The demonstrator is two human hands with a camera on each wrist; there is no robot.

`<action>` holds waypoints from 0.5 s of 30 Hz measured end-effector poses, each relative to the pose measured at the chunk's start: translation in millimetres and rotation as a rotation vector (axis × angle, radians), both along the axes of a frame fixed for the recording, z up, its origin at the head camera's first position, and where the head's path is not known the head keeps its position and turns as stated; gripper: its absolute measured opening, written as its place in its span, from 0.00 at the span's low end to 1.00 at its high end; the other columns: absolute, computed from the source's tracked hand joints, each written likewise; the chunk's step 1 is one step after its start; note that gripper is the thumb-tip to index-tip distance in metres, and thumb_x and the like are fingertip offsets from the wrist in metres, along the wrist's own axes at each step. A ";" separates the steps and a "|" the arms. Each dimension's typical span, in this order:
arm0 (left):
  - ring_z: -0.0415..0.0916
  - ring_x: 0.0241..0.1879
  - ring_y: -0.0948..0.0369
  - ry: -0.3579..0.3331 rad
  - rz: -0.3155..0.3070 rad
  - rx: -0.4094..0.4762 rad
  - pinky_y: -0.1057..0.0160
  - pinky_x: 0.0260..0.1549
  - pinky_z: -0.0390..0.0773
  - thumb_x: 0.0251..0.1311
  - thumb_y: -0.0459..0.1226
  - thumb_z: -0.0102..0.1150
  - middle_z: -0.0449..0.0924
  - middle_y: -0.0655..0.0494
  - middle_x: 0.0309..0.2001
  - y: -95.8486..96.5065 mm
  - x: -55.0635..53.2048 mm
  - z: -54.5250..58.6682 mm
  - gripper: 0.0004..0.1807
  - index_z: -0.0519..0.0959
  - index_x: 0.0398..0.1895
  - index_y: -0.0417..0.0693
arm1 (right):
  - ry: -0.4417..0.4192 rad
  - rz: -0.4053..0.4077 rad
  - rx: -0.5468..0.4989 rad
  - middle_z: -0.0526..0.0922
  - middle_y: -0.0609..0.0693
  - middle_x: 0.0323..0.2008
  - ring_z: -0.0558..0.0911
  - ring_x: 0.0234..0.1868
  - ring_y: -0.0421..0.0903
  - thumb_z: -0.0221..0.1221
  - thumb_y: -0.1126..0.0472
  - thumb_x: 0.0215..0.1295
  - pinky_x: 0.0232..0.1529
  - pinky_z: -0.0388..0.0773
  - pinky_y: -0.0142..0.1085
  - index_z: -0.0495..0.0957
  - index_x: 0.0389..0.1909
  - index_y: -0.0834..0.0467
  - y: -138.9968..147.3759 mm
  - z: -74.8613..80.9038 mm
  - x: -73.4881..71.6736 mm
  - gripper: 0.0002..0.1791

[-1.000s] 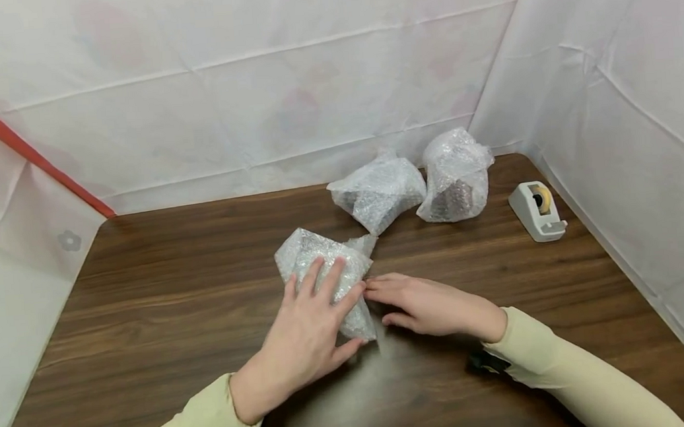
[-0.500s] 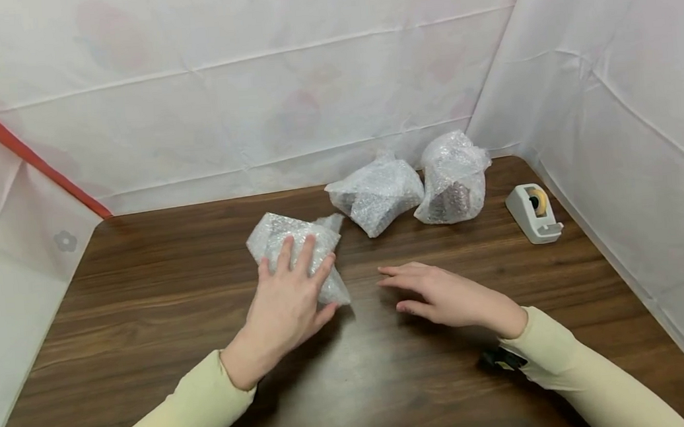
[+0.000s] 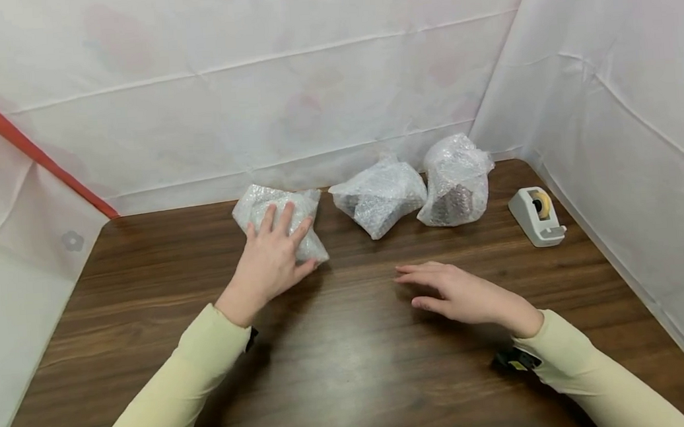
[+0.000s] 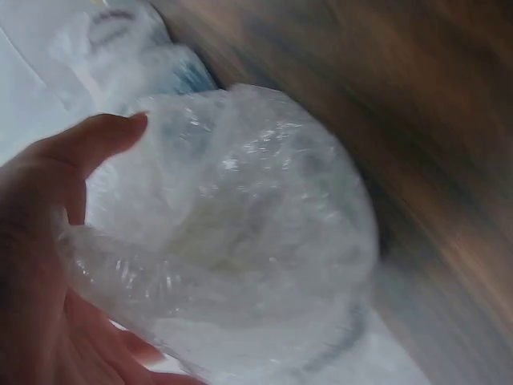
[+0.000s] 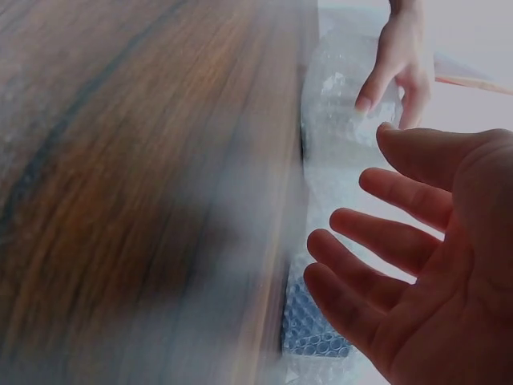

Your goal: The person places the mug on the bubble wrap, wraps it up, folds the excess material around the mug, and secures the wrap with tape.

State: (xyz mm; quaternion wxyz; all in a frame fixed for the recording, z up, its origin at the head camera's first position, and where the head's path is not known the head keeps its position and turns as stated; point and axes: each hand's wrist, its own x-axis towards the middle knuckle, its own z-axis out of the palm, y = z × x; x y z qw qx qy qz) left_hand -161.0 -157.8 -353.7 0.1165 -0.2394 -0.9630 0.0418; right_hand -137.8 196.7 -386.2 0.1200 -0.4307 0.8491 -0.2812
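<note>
In the head view my left hand (image 3: 268,261) lies with spread fingers over a bubble-wrapped package (image 3: 250,205) near the table's back edge. Its thumb reaches the package's near right corner. The left wrist view shows the clear bubble wrap (image 4: 264,184) bulging between my straight thumb and the other fingers; what is inside stays hidden. My right hand (image 3: 463,292) hovers over the table to the right, fingers extended and slightly bent, holding nothing. The right wrist view shows its fingers (image 5: 385,241) apart from one another.
Two more bubble-wrapped bundles, a left one (image 3: 382,191) and a taller right one (image 3: 457,175), stand along the back of the brown wooden table (image 3: 341,372). A white tape dispenser (image 3: 535,216) sits at the right edge. White cloth (image 3: 286,98) hangs behind the table.
My left hand has moved the wrapped package away from me and to the left, toward the back edge. My right hand has left the package and drawn back to the right.
</note>
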 end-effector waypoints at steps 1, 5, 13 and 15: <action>0.58 0.68 0.32 0.002 -0.011 0.001 0.26 0.49 0.69 0.57 0.59 0.66 0.58 0.35 0.71 -2.5 -5.1 -1.3 0.41 0.71 0.70 0.49 | 0.005 -0.001 0.001 0.68 0.56 0.71 0.67 0.70 0.52 0.58 0.56 0.73 0.65 0.67 0.52 0.72 0.68 0.57 0.1 -0.7 -0.5 0.24; 0.56 0.69 0.34 0.014 -0.058 0.017 0.25 0.52 0.66 0.58 0.58 0.65 0.57 0.35 0.72 -12.4 -23.6 -7.7 0.40 0.69 0.71 0.49 | 0.021 -0.016 -0.006 0.69 0.56 0.70 0.69 0.68 0.52 0.58 0.54 0.74 0.64 0.68 0.52 0.73 0.67 0.57 -1.4 -1.5 -2.9 0.24; 0.49 0.72 0.36 -0.057 -0.080 0.078 0.24 0.57 0.58 0.61 0.58 0.60 0.52 0.38 0.75 -27.0 -42.9 -13.3 0.41 0.64 0.74 0.51 | 0.030 -0.125 -0.041 0.68 0.54 0.71 0.68 0.69 0.52 0.61 0.57 0.71 0.65 0.66 0.52 0.75 0.65 0.58 -7.0 2.4 -8.1 0.24; 0.47 0.73 0.36 -0.079 -0.075 0.099 0.24 0.59 0.55 0.62 0.60 0.58 0.51 0.39 0.76 -28.5 -42.4 -14.3 0.42 0.63 0.75 0.52 | 0.033 -0.154 -0.046 0.66 0.53 0.72 0.66 0.70 0.53 0.61 0.57 0.70 0.66 0.65 0.53 0.75 0.65 0.58 -7.1 3.5 -9.4 0.24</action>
